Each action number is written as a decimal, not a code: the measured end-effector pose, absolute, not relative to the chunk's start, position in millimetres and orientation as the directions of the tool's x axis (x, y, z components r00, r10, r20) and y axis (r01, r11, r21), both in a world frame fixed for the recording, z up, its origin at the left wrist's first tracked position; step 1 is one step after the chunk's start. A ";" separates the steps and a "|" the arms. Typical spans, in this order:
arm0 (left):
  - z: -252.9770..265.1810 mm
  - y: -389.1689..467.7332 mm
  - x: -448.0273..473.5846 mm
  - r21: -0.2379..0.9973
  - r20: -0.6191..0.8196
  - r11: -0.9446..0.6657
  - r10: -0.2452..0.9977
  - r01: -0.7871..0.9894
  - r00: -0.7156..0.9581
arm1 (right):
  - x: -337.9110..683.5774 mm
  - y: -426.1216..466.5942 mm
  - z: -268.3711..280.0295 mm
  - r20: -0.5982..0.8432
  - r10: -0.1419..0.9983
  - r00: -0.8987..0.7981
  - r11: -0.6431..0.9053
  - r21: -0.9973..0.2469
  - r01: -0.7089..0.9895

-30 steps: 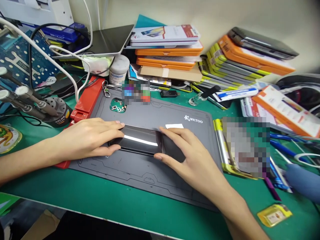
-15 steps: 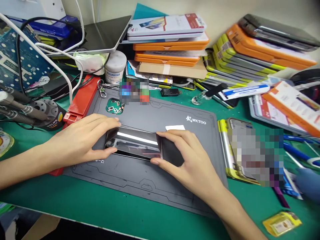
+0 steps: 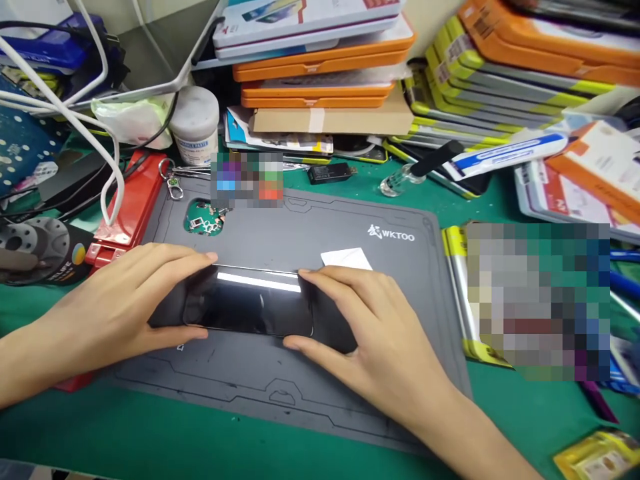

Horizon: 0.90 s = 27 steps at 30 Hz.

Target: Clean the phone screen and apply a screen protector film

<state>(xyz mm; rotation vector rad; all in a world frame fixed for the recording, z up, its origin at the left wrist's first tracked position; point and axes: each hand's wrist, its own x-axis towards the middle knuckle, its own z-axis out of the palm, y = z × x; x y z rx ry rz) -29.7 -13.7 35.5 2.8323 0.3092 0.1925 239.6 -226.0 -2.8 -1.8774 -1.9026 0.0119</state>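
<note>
A black phone point(image 3: 245, 303) with a glossy screen lies flat on a grey work mat point(image 3: 320, 227) marked WKTOO. My left hand point(image 3: 117, 310) grips its left end, thumb on the near edge and fingers on the far edge. At the other end, my right hand point(image 3: 373, 330) holds it the same way. A bright strip of light reflects along the far edge of the screen. A small white paper slip point(image 3: 347, 258) lies on the mat just beyond my right fingers.
A small green circuit board point(image 3: 203, 223) sits on the mat's far left. A red case point(image 3: 131, 203), white cables point(image 3: 90, 143) and a soldering stand point(image 3: 43, 247) are at the left. Stacks of orange and yellow boxes point(image 3: 325, 80) line the back. A white jar point(image 3: 196, 123) stands near them.
The view has tilted down and closer. Both hands keep their hold on the phone, which now lies flatter on the mat after being slightly lifted.
</note>
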 end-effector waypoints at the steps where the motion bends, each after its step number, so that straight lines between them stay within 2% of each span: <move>1: 36.4 -13.7 -29.3 0.287 0.092 -0.938 0.229 0.195 0.969 | 240.0 -226.0 -2.4 0.314 0.949 0.038 0.068 -0.320 0.945; 8: 40.7 -14.6 -28.1 0.227 0.057 -0.953 0.220 0.202 0.974 | 241.3 -225.5 0.0 0.323 0.946 0.030 0.076 -0.311 0.947; 27: 51.8 -15.7 -25.2 0.204 -0.006 -0.955 0.220 0.216 0.976 | 243.5 -223.3 -2.8 0.384 0.923 0.018 0.110 -0.307 0.945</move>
